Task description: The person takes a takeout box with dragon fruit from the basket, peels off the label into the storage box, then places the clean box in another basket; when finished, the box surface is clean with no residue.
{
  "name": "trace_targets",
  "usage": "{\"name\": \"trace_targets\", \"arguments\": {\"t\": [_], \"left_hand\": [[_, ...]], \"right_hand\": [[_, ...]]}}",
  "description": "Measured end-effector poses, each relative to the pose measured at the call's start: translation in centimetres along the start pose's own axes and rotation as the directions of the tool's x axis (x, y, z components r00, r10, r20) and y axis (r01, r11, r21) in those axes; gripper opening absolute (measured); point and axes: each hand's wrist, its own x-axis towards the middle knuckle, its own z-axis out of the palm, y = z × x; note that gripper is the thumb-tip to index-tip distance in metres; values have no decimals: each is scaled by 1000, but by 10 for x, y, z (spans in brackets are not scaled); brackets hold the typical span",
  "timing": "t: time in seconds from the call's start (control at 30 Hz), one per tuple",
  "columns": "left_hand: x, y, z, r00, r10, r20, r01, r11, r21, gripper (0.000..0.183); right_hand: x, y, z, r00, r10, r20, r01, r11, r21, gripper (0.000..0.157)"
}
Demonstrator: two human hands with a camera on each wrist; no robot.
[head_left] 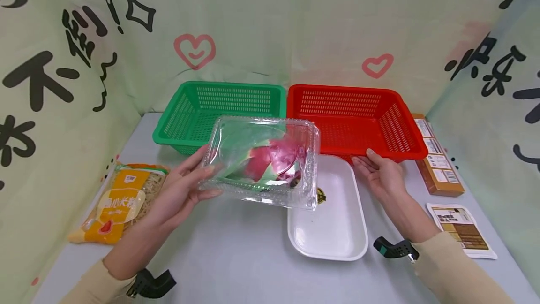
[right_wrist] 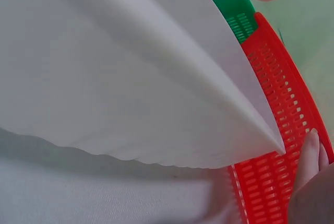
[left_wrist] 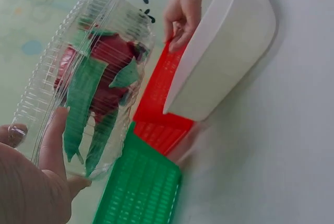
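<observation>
My left hand (head_left: 179, 193) grips the left end of a clear plastic clamshell box (head_left: 228, 142), thumb on top and fingers beneath, raised over the table. Inside the box lies a dragon fruit (head_left: 276, 159), pink-red with green scales, also plain in the left wrist view. At the front rim of the red plastic basket (head_left: 392, 149), my right hand (head_left: 386, 182) pinches the edge, thumb above and fingers below. The right wrist view has fingers (right_wrist: 309, 153) against the basket's slotted wall. A white tray (head_left: 331, 229) sits between the hands, its upper left part hidden behind the box.
A green basket (head_left: 168, 130) adjoins the red one at the back. On the left lies an orange-and-clear bag of dry food (head_left: 116, 208). To the right are a brown carton (head_left: 440, 172) and a flat white-and-brown packet (head_left: 464, 233). Fabric walls (head_left: 253, 22) surround the table.
</observation>
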Motion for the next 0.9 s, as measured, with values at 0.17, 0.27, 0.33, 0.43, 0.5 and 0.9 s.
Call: {"name": "trace_targets", "arguments": {"t": [0.17, 0.27, 0.33, 0.43, 0.5, 0.9], "left_hand": [[27, -3, 17, 1000, -6, -23, 7, 1000, 7, 62], [43, -4, 28, 999, -14, -41, 14, 1000, -5, 63], [54, -5, 35, 999, -15, -45, 14, 1000, -11, 64], [69, -6, 46, 999, -2, -39, 1, 1000, -19, 64], [79, -6, 53, 999, 10, -34, -10, 1000, -21, 64], [133, -16, 103, 994, 73, -87, -83, 990, -115, 64]], "right_hand": [[-1, 0, 0, 1000, 1, -18, -1, 1000, 19, 65], [-2, 1, 0, 1000, -23, -16, 23, 1000, 5, 67], [-2, 2, 1, 999, -41, -12, 41, 999, -7, 67], [-2, 3, 2, 998, -55, -12, 55, 998, -23, 68], [-1, 3, 2, 999, -51, -17, 51, 999, -15, 69], [2, 4, 4, 997, -80, -21, 79, 995, -57, 70]]}}
